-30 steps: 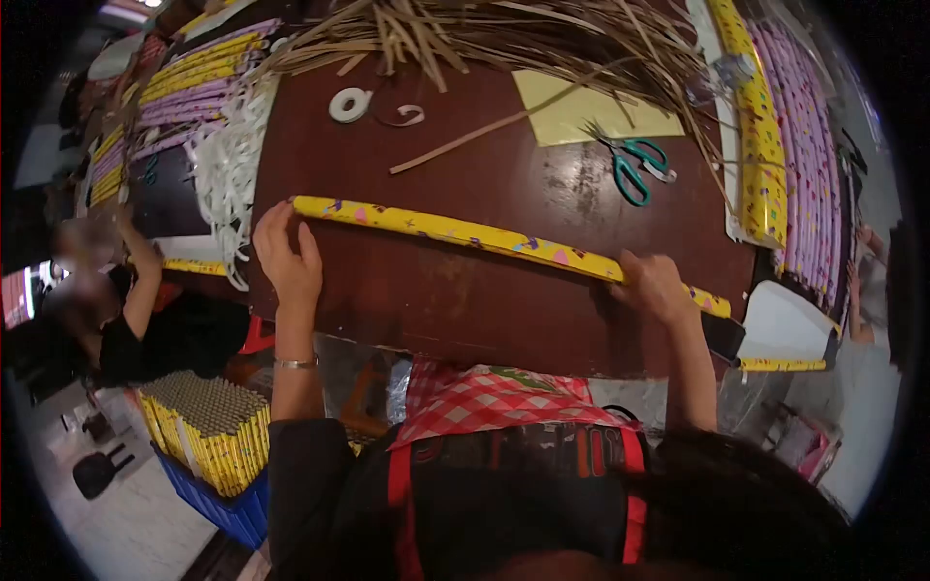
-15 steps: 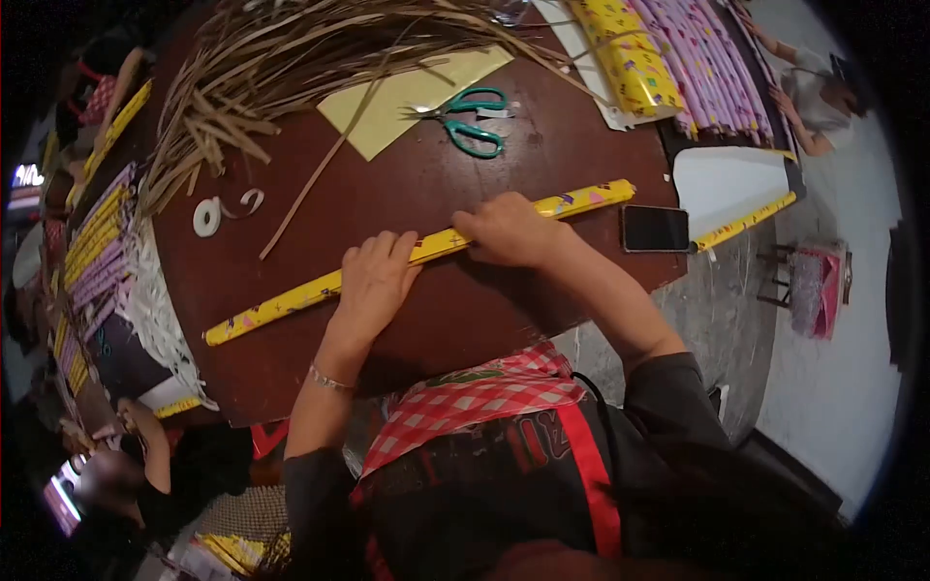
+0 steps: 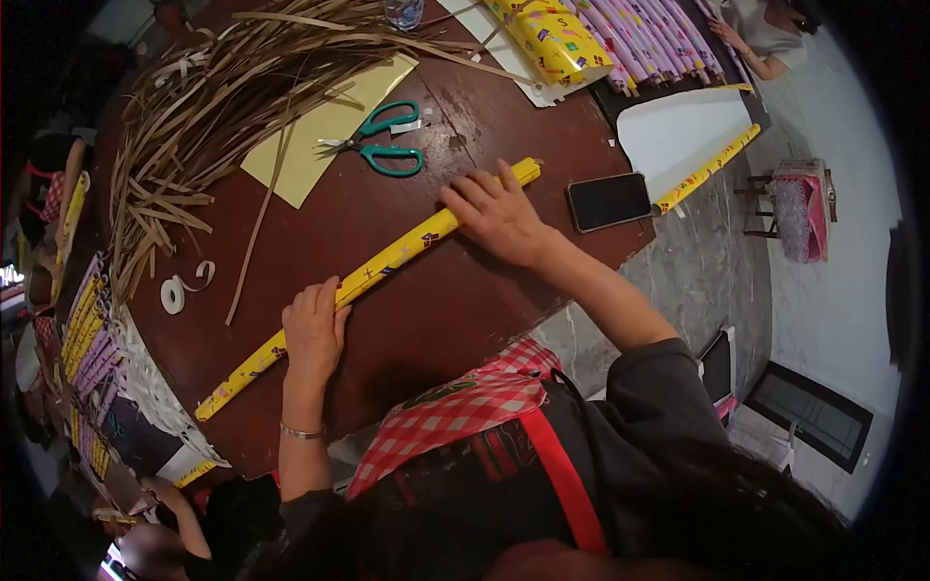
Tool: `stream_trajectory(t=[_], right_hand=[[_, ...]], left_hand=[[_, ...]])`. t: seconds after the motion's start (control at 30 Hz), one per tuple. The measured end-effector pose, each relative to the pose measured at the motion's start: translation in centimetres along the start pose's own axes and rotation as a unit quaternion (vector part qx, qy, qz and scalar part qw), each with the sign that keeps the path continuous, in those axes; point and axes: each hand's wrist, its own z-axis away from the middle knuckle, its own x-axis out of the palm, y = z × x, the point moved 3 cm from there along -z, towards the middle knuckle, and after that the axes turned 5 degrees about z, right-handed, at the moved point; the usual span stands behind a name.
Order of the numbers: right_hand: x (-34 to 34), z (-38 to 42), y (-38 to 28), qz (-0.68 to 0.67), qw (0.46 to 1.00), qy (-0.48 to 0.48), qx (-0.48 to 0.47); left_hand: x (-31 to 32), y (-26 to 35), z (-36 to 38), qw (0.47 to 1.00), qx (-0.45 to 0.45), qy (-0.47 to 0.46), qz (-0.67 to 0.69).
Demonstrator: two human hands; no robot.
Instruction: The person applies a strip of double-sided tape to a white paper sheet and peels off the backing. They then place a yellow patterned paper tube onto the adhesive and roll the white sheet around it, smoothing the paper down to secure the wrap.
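A long, thin yellow patterned roll (image 3: 397,254) lies slantwise on the dark red table (image 3: 426,320). My left hand (image 3: 315,324), with a bracelet at the wrist, rests over its lower left part, the fingers close together and curled on it. Nearer the upper right end, my right hand (image 3: 496,215) lies across the roll with its fingers spread over the top. Just right of that end is a black phone (image 3: 609,201). Beyond the roll are green-handled scissors (image 3: 383,140), partly on a pale yellow sheet (image 3: 308,160).
Brown paper strips (image 3: 184,136) heap at the upper left, above a white tape roll (image 3: 172,295). A thick yellow roll (image 3: 552,44) and purple rolls (image 3: 644,39) lie at the upper right. Another person (image 3: 765,39) is at the far right, and more people sit at the left.
My hands have moved farther apart along the roll, and it now slants more steeply. My right hand's fingers have spread. The whole view has shifted and turned.
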Motion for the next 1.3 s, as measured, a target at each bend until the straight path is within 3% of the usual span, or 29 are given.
stream_trajectory(t=[0.27, 0.4, 0.43, 0.53, 0.67, 0.83, 0.9, 1.2, 1.3], right_hand=[[0.3, 4.5, 5.2, 0.043, 0.996, -0.017, 0.072], [-0.9, 5.6, 6.9, 0.109, 0.984, -0.081, 0.114], [-1.5, 5.8, 7.3, 0.143, 0.971, -0.135, 0.136], [-3.0, 6.8, 8.1, 0.143, 0.971, -0.110, 0.157], [-3.1, 4.2, 4.8, 0.070, 0.994, -0.050, 0.062], [0.0, -0.6, -0.3, -0.001, 0.996, -0.081, -0.022], [0.7, -1.5, -2.2, -0.010, 0.993, -0.098, -0.060], [1.4, -4.6, -11.8, -0.079, 0.976, -0.095, -0.181], [1.9, -4.9, -14.3, -0.085, 0.971, -0.089, -0.206]], left_hand=[[-0.8, -0.3, 0.3, 1.000, -0.019, -0.004, 0.013], [-0.2, -0.9, 0.6, 0.999, -0.019, 0.008, 0.033], [-0.2, -0.9, 0.6, 0.999, -0.024, 0.006, 0.028], [-0.3, -1.0, 0.7, 1.000, -0.022, 0.007, 0.018], [-0.4, -0.7, 0.6, 0.999, -0.031, 0.003, -0.009], [0.0, -0.4, 0.8, 0.999, -0.044, 0.029, -0.010], [0.2, -0.4, 1.1, 0.995, -0.022, 0.097, -0.004], [1.9, -0.4, 2.1, 0.974, -0.049, 0.216, 0.038], [2.6, 0.1, 2.6, 0.972, -0.080, 0.219, -0.013]])
